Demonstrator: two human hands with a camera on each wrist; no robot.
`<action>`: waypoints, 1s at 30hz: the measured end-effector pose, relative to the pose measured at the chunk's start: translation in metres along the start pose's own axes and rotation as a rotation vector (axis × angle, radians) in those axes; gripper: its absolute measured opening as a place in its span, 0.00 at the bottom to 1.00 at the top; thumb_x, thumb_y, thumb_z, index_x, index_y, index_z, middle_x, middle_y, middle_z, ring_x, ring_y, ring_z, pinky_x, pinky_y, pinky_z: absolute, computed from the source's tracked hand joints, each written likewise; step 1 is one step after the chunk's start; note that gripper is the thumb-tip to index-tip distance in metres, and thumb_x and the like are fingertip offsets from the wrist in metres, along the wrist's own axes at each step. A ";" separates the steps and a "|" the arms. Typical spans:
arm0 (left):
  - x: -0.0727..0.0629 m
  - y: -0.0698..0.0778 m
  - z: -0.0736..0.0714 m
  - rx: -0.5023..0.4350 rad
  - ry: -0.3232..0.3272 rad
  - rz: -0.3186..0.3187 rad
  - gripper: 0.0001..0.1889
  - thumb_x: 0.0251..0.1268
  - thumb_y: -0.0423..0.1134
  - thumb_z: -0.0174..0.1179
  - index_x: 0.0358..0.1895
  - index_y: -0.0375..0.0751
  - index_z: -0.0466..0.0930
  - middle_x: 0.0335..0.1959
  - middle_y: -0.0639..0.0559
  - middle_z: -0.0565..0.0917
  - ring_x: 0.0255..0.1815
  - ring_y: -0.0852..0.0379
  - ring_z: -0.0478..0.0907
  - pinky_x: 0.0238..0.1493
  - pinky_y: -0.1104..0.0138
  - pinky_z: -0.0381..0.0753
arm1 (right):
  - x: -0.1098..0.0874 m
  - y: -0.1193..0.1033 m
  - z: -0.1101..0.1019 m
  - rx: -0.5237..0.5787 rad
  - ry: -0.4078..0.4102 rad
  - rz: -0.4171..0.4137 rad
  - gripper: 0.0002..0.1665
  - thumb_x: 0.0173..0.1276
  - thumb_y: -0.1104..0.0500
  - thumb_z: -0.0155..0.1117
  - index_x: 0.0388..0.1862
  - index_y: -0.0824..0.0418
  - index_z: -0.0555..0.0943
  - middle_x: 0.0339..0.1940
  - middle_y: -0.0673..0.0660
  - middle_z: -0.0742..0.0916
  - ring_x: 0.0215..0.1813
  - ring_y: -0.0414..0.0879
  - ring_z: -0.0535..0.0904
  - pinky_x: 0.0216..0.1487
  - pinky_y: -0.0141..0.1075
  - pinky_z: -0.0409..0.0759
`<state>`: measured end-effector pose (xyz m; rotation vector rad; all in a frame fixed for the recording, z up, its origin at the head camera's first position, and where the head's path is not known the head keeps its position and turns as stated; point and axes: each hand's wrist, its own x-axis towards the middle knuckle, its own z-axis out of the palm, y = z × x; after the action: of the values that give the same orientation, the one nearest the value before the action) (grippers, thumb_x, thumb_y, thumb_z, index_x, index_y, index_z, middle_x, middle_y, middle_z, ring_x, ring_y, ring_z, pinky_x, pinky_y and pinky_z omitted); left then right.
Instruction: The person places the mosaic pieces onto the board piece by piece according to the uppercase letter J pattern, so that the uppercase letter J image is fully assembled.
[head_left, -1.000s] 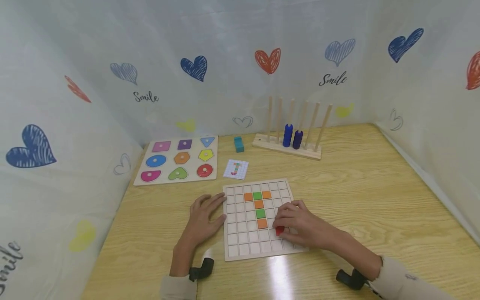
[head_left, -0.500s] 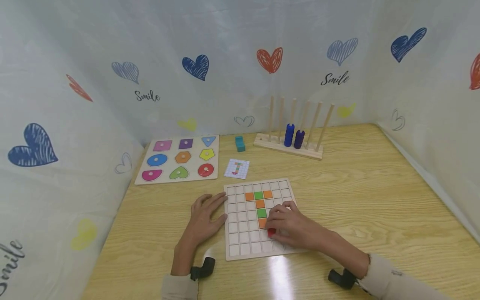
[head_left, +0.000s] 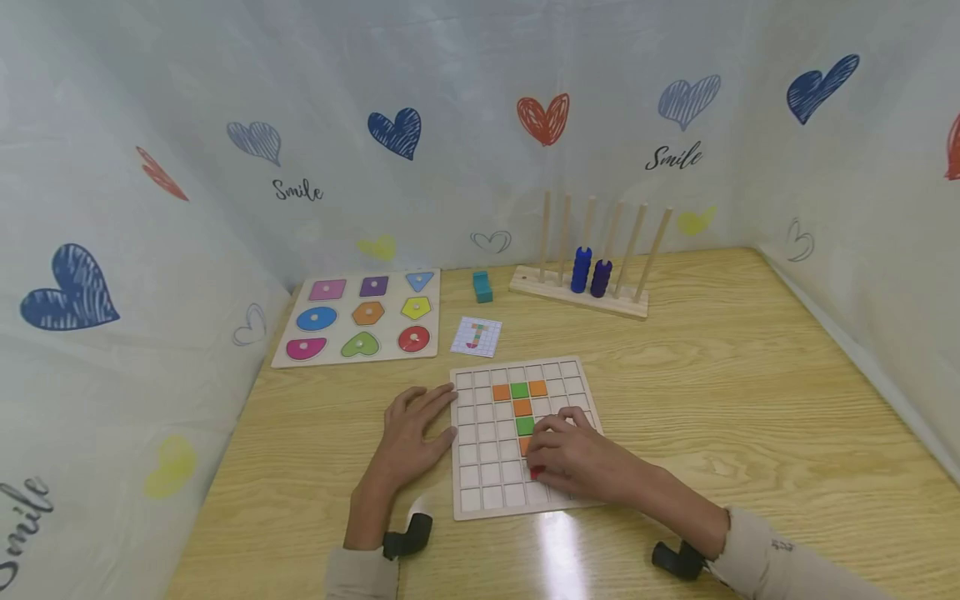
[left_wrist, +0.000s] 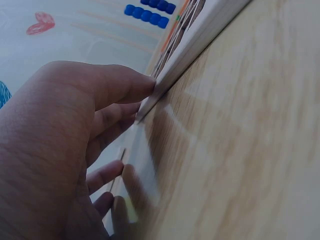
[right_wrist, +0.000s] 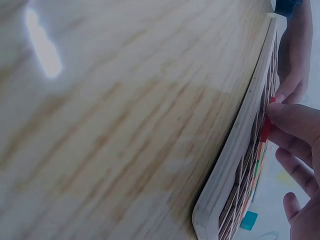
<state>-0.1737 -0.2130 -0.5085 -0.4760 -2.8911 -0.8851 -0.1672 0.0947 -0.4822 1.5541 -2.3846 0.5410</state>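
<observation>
A white wooden grid board lies on the table, with orange and green square tiles forming a T shape in its cells. My right hand is over the board's lower middle and pinches a red tile between thumb and fingers. In the head view only a bit of that red tile shows, just below the lowest orange tile. My left hand rests at the board's left edge, fingers spread. The left thumb touches the board's side in the left wrist view.
Behind the board lies a pattern card with a J-like figure. A shape puzzle board stands back left, near a teal block. A peg rack with blue and purple beads is at the back, before a patterned curtain.
My right hand has carried the red tile leftward and slightly toward me, to below the column of tiles. My left hand stays at the board's edge.
</observation>
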 end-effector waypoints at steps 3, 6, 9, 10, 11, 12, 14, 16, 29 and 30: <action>0.000 0.001 -0.001 -0.002 0.001 0.005 0.29 0.66 0.46 0.61 0.71 0.51 0.73 0.73 0.57 0.70 0.73 0.43 0.57 0.71 0.41 0.48 | 0.000 0.000 0.001 -0.004 0.021 -0.022 0.08 0.57 0.57 0.78 0.35 0.51 0.88 0.39 0.41 0.86 0.52 0.43 0.77 0.54 0.47 0.69; 0.000 0.002 -0.001 -0.001 0.001 0.011 0.29 0.67 0.45 0.61 0.71 0.51 0.73 0.73 0.57 0.70 0.72 0.43 0.57 0.71 0.41 0.48 | 0.000 0.001 0.004 -0.013 0.039 -0.045 0.07 0.58 0.56 0.77 0.36 0.52 0.88 0.40 0.42 0.86 0.52 0.43 0.77 0.53 0.47 0.69; 0.000 0.002 -0.002 -0.001 0.002 0.016 0.28 0.67 0.45 0.60 0.71 0.50 0.73 0.73 0.56 0.70 0.72 0.42 0.58 0.70 0.41 0.48 | 0.000 0.001 0.006 -0.032 0.055 -0.066 0.07 0.60 0.56 0.76 0.37 0.52 0.88 0.40 0.42 0.86 0.52 0.43 0.77 0.53 0.46 0.69; 0.000 0.002 -0.002 -0.001 0.002 0.016 0.28 0.66 0.45 0.60 0.71 0.50 0.73 0.73 0.56 0.70 0.72 0.42 0.58 0.70 0.41 0.48 | 0.000 0.001 0.007 -0.042 0.061 -0.072 0.07 0.60 0.56 0.76 0.37 0.52 0.88 0.40 0.42 0.85 0.52 0.43 0.77 0.53 0.46 0.69; 0.000 0.002 -0.002 0.001 0.003 0.017 0.28 0.66 0.45 0.60 0.71 0.50 0.73 0.73 0.56 0.70 0.72 0.42 0.58 0.70 0.41 0.48 | 0.000 0.001 0.007 -0.049 0.064 -0.077 0.07 0.60 0.56 0.76 0.37 0.52 0.88 0.41 0.42 0.85 0.52 0.43 0.77 0.53 0.46 0.69; 0.000 0.002 -0.002 0.000 0.002 0.016 0.28 0.66 0.45 0.60 0.71 0.50 0.73 0.73 0.56 0.70 0.72 0.42 0.58 0.70 0.41 0.48 | 0.000 0.001 0.007 -0.056 0.067 -0.081 0.07 0.60 0.56 0.76 0.38 0.52 0.89 0.41 0.42 0.85 0.52 0.43 0.77 0.53 0.46 0.69; 0.000 0.002 -0.002 -0.001 0.002 0.015 0.28 0.66 0.45 0.60 0.71 0.50 0.73 0.73 0.56 0.70 0.72 0.42 0.58 0.71 0.41 0.48 | 0.000 0.001 0.007 -0.060 0.069 -0.084 0.08 0.59 0.56 0.76 0.38 0.53 0.89 0.41 0.43 0.85 0.52 0.43 0.77 0.53 0.46 0.70; 0.000 0.001 -0.001 -0.003 0.002 0.013 0.29 0.66 0.45 0.60 0.71 0.51 0.73 0.73 0.57 0.70 0.72 0.42 0.58 0.71 0.42 0.48 | 0.000 0.001 0.007 -0.063 0.062 -0.080 0.08 0.59 0.56 0.76 0.38 0.53 0.89 0.41 0.43 0.85 0.52 0.43 0.77 0.53 0.45 0.70; 0.000 0.002 -0.001 -0.009 -0.011 -0.010 0.29 0.66 0.46 0.60 0.71 0.51 0.72 0.73 0.57 0.70 0.73 0.43 0.57 0.71 0.41 0.47 | -0.002 -0.006 0.005 -0.085 0.022 -0.013 0.09 0.59 0.58 0.77 0.39 0.52 0.90 0.42 0.43 0.86 0.52 0.42 0.77 0.52 0.47 0.70; 0.000 0.002 -0.001 -0.007 -0.013 -0.012 0.29 0.66 0.46 0.60 0.72 0.51 0.72 0.73 0.57 0.70 0.73 0.43 0.57 0.71 0.41 0.47 | -0.002 -0.006 0.004 -0.077 0.025 -0.006 0.08 0.59 0.58 0.77 0.39 0.52 0.89 0.41 0.43 0.86 0.52 0.42 0.77 0.52 0.47 0.70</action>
<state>-0.1733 -0.2123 -0.5063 -0.4675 -2.9063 -0.8980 -0.1608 0.0926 -0.4860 1.5125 -2.3529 0.4596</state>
